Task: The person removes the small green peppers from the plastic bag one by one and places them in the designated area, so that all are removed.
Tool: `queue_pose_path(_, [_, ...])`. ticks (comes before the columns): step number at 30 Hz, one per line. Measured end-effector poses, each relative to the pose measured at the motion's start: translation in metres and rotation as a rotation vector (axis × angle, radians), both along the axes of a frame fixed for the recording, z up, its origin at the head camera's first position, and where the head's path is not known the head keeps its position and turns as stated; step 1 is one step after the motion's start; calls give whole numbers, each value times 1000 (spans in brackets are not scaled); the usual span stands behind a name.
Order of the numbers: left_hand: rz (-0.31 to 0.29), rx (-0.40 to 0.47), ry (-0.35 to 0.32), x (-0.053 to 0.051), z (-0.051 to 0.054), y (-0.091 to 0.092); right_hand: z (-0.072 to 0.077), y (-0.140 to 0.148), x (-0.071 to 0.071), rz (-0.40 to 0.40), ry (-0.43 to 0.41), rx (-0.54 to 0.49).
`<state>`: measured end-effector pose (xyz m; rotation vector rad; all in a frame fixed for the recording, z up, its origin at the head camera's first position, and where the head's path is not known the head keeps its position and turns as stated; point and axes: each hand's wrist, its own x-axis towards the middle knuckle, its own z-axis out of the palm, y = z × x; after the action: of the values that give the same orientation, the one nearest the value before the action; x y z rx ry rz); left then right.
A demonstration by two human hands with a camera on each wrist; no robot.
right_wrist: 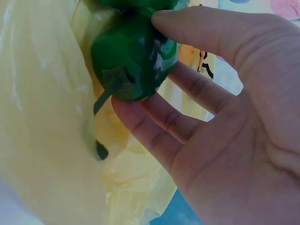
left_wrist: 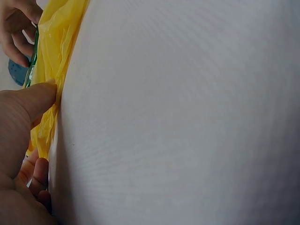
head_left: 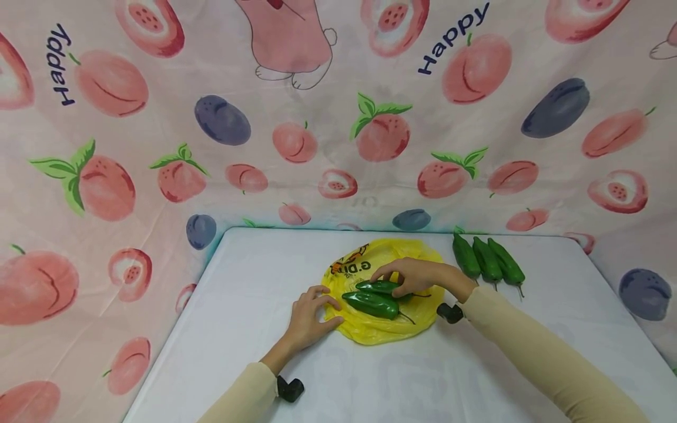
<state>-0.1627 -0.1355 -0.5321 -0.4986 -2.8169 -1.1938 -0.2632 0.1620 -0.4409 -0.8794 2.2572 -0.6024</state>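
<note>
Two glossy green chili peppers lie on a flattened yellow plastic bag (head_left: 365, 335). My right hand (head_left: 415, 275) grips the farther pepper (right_wrist: 131, 61), thumb on one side and fingers on the other, its stem toward the wrist. The nearer pepper (head_left: 370, 304) lies just in front of it. At the bag's left edge my left hand (head_left: 309, 317) rests with fingers and thumb spread, touching the yellow plastic. In the left wrist view the thumb (left_wrist: 40, 98) lies against the crumpled bag; some of the fingers are partly hidden.
Three more green peppers (head_left: 488, 259) lie side by side at the table's back right, beyond the right forearm. A white cloth covers the table (head_left: 254, 264). Behind it hangs a pink fruit-print curtain (head_left: 338, 111). Dark wrist devices sit by both sleeves.
</note>
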Motion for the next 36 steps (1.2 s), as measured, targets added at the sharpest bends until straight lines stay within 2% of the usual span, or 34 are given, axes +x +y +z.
queue_pose_path(15, [-3,-9,6,0,-2,0,15,7,3,-26,85,-47])
queue_pose_path(21, [-6,-11,11,0,-2,-1,18,8,6,-19,147,-84])
queue_pose_path(36, [-9,0,14,0,0,0,31,16,17,11,214,-167])
